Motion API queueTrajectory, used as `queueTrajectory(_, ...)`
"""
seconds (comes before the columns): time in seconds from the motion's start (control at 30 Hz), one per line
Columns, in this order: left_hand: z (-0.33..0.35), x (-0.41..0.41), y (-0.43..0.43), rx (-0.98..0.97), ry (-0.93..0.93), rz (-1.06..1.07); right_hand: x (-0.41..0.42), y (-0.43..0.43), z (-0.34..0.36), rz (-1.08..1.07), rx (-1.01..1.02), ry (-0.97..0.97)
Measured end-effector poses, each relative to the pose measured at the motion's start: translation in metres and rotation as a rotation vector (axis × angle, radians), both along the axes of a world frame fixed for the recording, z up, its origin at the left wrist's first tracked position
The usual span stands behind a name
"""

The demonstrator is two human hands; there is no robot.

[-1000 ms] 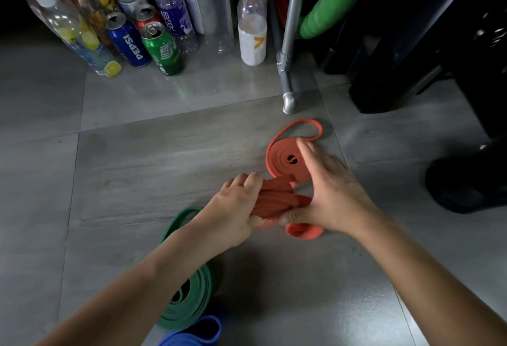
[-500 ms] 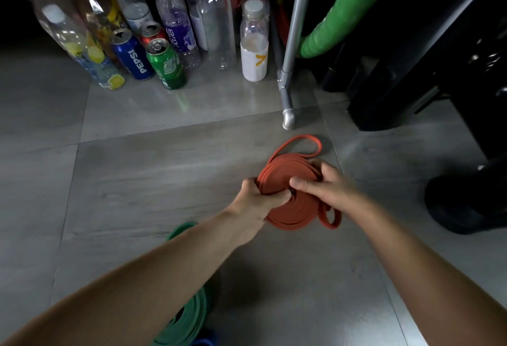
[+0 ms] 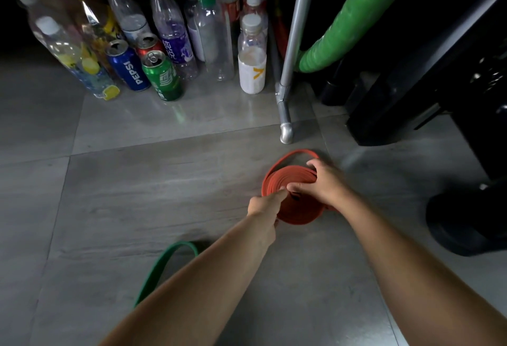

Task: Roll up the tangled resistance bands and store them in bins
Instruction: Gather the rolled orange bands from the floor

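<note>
1. Orange resistance band (image 3: 297,209): flat, matte rubber wound into a thick round coil, tilted toward us low over the floor (image 3: 164,181). We cannot tell whether it touches the tiles. One loose loop arcs out from its far side.
2. Our left hand (image 3: 263,204) pinches the coil's near-left edge, thumb on top. Our right hand (image 3: 322,183) wraps over the right side, thumb pressing near the centre, fingers curled round the far rim.
3. A green band (image 3: 164,263), also flat, lies on the smooth grey tiles, partly hidden under our left forearm.
4. Near the loose loop, a grey metal pole (image 3: 285,109) ends in a rounded foot. Further left stand clear plastic bottles (image 3: 214,38) and cans (image 3: 162,76).
5. A glossy green tube (image 3: 343,27), black equipment (image 3: 411,93) and a dark round base (image 3: 466,222) crowd the right side. Open tile spreads to the coil's left.
</note>
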State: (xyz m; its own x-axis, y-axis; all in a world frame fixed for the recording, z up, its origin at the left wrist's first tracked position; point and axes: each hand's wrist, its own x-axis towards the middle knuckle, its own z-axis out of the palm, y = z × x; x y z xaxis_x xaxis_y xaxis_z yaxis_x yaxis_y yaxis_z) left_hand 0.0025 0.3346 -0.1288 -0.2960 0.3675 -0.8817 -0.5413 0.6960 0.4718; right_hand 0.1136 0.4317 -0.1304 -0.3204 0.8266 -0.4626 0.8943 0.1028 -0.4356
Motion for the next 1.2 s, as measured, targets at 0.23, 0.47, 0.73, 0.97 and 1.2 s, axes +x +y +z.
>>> queueTrajectory(0.23,0.002,-0.004,0.007,0.034,-0.028,0.040,0.002,-0.017,0.002,-0.162,-0.085,0.096)
queueTrajectory(0.47,0.010,-0.008,-0.003,0.022,0.288,-0.225,0.000,-0.048,0.000,-0.213,-0.089,0.101)
queueTrajectory(0.73,-0.006,-0.016,0.008,0.005,0.211,-0.148,-0.012,-0.042,0.003,-0.169,-0.020,0.080)
queueTrajectory(0.97,0.005,-0.024,0.001,0.105,-0.004,-0.062,-0.015,-0.034,0.004,-0.161,-0.048,0.123)
queueTrajectory(1.2,0.010,-0.019,-0.018,0.203,0.092,-0.189,0.006,-0.061,0.009,-0.386,-0.230,0.396)
